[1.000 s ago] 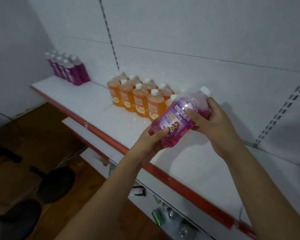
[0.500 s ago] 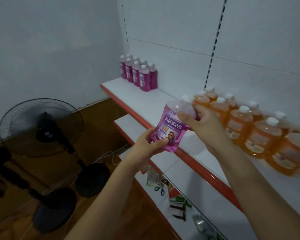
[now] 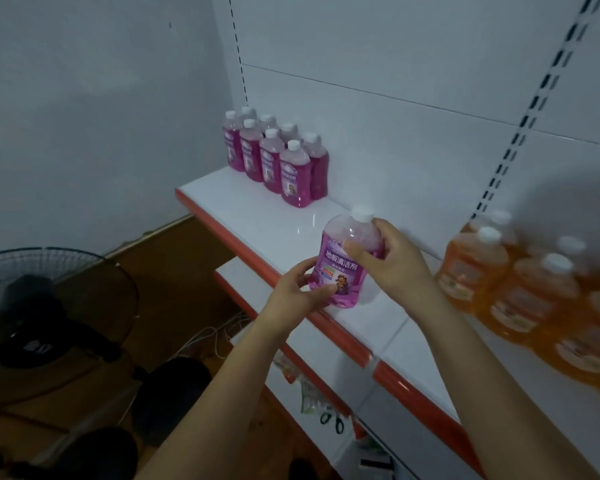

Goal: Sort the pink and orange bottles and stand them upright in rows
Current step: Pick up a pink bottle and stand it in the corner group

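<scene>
Head view, dim light, store shelving against a white back panel. Both hands hold one pink bottle (image 3: 343,263) over the front part of the white shelf (image 3: 250,209), just behind its red front edge (image 3: 329,323). The bottle is close to upright, white cap up, printed label facing the camera; whether its base touches the shelf or sits just above it cannot be told. Left hand (image 3: 297,292) holds the lower part, thumb across the front near the base, fingers curled round the far left side. Right hand (image 3: 392,261) holds the shoulder below the cap, thumb pressed on the front above the label, fingers wrapped behind. Farther back on the same shelf, at its left end by the wall, a group of pink bottles (image 3: 274,157) stands upright in two tight rows, white caps up, well apart from the held bottle. To the right, the orange bottles (image 3: 520,289) stand upright in rows, near the right forearm; they are blurred toward the frame edge. A lower shelf (image 3: 236,271) shows beneath, with small items too dark to identify. On the wooden floor at left stands a black fan (image 3: 39,323), and white cables (image 3: 215,336) lie near the shelf base.
</scene>
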{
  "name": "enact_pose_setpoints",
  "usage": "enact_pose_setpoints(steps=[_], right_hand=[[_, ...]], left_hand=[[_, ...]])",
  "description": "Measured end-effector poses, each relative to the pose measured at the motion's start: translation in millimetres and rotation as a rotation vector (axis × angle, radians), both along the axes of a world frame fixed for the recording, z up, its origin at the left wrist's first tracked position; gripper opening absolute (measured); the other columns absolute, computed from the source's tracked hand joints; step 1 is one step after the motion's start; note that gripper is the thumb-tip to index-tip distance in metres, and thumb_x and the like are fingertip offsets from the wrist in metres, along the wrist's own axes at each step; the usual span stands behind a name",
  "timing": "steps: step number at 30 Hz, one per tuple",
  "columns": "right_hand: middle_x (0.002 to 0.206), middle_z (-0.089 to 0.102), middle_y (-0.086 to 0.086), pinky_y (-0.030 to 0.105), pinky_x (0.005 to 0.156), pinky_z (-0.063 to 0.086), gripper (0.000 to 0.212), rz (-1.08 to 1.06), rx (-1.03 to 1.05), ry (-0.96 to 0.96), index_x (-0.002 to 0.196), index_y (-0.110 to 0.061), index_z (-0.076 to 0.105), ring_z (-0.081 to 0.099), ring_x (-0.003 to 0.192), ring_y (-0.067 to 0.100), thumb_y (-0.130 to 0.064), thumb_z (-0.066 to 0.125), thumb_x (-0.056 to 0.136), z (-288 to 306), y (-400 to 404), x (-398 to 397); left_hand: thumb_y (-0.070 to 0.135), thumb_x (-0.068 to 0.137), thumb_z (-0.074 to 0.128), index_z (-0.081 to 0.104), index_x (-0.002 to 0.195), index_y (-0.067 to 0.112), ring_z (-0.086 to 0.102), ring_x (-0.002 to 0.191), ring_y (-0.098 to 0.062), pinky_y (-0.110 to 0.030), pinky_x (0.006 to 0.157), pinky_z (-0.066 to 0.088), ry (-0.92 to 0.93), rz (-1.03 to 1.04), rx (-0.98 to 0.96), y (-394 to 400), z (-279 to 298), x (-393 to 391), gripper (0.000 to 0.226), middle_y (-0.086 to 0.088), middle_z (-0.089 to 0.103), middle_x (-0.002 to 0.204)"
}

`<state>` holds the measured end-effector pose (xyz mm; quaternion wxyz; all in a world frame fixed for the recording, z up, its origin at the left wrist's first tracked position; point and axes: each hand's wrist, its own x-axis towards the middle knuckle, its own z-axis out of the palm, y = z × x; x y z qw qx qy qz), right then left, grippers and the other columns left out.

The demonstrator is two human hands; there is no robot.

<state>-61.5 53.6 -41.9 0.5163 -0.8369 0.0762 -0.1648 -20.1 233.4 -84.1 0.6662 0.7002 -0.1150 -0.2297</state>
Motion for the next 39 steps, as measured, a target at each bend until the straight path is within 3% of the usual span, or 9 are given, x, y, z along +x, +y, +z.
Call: enact_pose_setpoints(steps=[6,10,13,16,21,24,29,35,39], right_hand=[[0.115,0.07,-0.009,0.036,0.091,0.057,0.062,-0.015,0.009,0.097,0.13,-0.03,0.056,0.068,0.1,0.01,-0.044,0.081,0.075,-7.5,-7.5,91.4],[0.109,0.073,-0.008,0.041,0.088,0.059,0.062,-0.125,0.091,0.081,0.121,-0.027,0.062,0.071,0.097,0.011,-0.049,0.083,0.067,-13.0,-9.4,140.6],[0.112,0.072,-0.006,0.035,0.092,0.057,0.06,-0.232,0.043,0.06,0.126,-0.023,0.062,0.069,0.101,0.014,-0.036,0.086,0.072,-9.5,-8.9,171.5],[0.115,0.07,-0.004,0.027,0.091,0.052,0.057,-0.3,-0.034,0.06,0.126,-0.02,0.061,0.066,0.102,0.015,-0.027,0.085,0.075,-4.9,-12.8,204.4],[0.121,0.063,0.006,0.028,0.09,0.046,0.06,-0.432,-0.156,0.094,0.129,-0.016,0.06,0.06,0.109,0.024,-0.022,0.083,0.074,-11.7,-14.2,252.6],[0.123,0.062,0.01,0.034,0.097,0.048,0.064,-0.534,-0.168,0.069,0.13,-0.015,0.06,0.058,0.113,0.025,-0.038,0.077,0.072,-26.1,-13.1,272.2],[0.123,0.056,0.016,0.022,0.092,0.039,0.061,-0.805,-0.04,0.078,0.129,-0.002,0.053,0.056,0.111,0.027,-0.023,0.081,0.079,-41.2,-1.8,281.2],[0.111,0.065,0.013,0.03,0.089,0.046,0.046,-0.861,-0.036,0.132,0.121,-0.005,0.06,0.061,0.104,0.028,-0.027,0.076,0.084,-48.6,1.2,285.2],[0.104,0.066,0.003,0.005,0.071,0.038,0.039,-0.928,0.115,0.115,0.12,-0.002,0.06,0.06,0.094,0.014,-0.014,0.074,0.085,-43.9,6.2,284.4]], left_hand=[[0.019,0.087,0.077,0.052,0.139,0.021,0.07,0.105,-0.021,-0.027,0.08,0.061,0.008,-0.061,0.072,-5.5,-9.9,103.8,0.058,-0.01,0.062,0.123],[0.026,0.087,0.077,0.051,0.139,0.018,0.069,0.105,-0.02,-0.039,0.088,0.06,-0.056,-0.095,0.158,-14.9,-13.5,166.2,0.058,-0.007,0.065,0.122],[0.031,0.087,0.075,0.056,0.134,0.014,0.072,0.101,-0.021,-0.042,0.09,0.06,-0.095,-0.108,0.195,-26.1,-17.4,204.0,0.054,-0.007,0.07,0.119],[0.027,0.083,0.072,0.05,0.137,0.004,0.071,0.105,-0.032,-0.046,0.096,0.056,0.037,-0.101,0.112,-32.8,-19.9,235.3,0.063,-0.014,0.071,0.116],[0.015,0.088,0.066,0.063,0.125,0.016,0.064,0.12,-0.027,-0.04,0.105,0.051,0.233,-0.341,-0.001,-42.7,-17.8,271.7,0.038,-0.012,0.065,0.131],[0.012,0.089,0.061,0.052,0.142,0.023,0.056,0.127,-0.013,-0.037,0.107,0.048,0.219,-0.488,-0.013,-53.8,-17.1,283.4,0.055,0.004,0.057,0.14],[-0.002,0.095,0.048,0.042,0.14,0.038,0.051,0.123,0.003,-0.036,0.111,0.04,0.233,-0.614,-0.008,-63.5,-22.6,299.7,0.061,0.021,0.055,0.132],[-0.005,0.094,0.049,0.03,0.153,0.032,0.039,0.133,0.002,-0.027,0.105,0.044,0.204,-0.673,-0.003,-62.4,-32.7,306.7,0.072,0.021,0.044,0.141],[-0.002,0.088,0.052,0.025,0.156,0.03,0.034,0.143,-0.002,-0.036,0.115,0.038,0.159,-0.688,0.01,-62.9,-37.7,306.0,0.08,0.013,0.034,0.157]])
